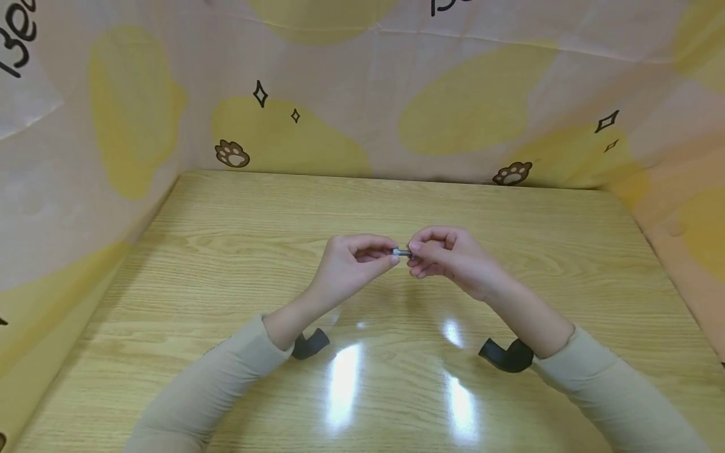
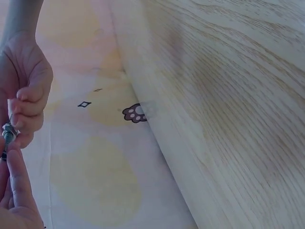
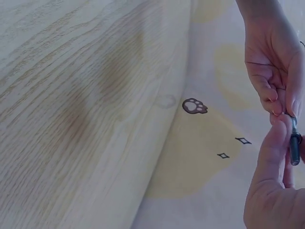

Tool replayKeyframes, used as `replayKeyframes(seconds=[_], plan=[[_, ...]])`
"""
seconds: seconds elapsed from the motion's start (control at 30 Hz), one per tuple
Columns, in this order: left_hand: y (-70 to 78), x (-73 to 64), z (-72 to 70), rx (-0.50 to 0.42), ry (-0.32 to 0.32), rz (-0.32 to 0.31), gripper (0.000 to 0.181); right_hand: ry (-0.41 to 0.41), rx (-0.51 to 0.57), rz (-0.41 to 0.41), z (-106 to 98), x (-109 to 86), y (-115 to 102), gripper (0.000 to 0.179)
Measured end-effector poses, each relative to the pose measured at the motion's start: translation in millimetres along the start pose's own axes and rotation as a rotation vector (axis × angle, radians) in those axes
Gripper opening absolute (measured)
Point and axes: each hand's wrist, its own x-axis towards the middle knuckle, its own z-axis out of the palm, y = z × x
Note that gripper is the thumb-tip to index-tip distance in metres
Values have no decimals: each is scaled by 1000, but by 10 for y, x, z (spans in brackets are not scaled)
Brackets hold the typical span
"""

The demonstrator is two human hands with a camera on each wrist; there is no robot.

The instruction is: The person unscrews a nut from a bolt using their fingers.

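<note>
Above the table, both hands meet at a small metal bolt [image 1: 403, 253] held roughly level. My left hand [image 1: 357, 264] pinches its left end between thumb and fingers. From the other side my right hand [image 1: 453, 258] grips near the right end, thumb and forefinger at what looks like a nut. Threads on the bolt [image 2: 8, 137] show between the fingertips in the left wrist view. In the right wrist view, a dark ring like a nut [image 3: 296, 137] sits round the shaft, whose tip sticks out past it. Fingers partly cover both ends.
The wooden table [image 1: 255, 207] reflects bright light near its front. Patterned cloth [image 1: 340, 82] hangs behind it and along both sides. Black curved pieces, a left one [image 1: 311, 345] and a right one [image 1: 506, 355], show at the wrists.
</note>
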Motion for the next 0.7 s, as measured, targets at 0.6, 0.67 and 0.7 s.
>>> replayKeyframes(seconds=[0.6,0.67,0.7], plan=[[34,6,20,-8,3,-17,14,-25,1,-59,-29,-5,10,16],[30,6,19,-3,5,-14,14,-29,-2,-75,-34,-6,5,20],[31,6,19,0,6,-11,14,-29,-4,-74,-32,-4,2,19]])
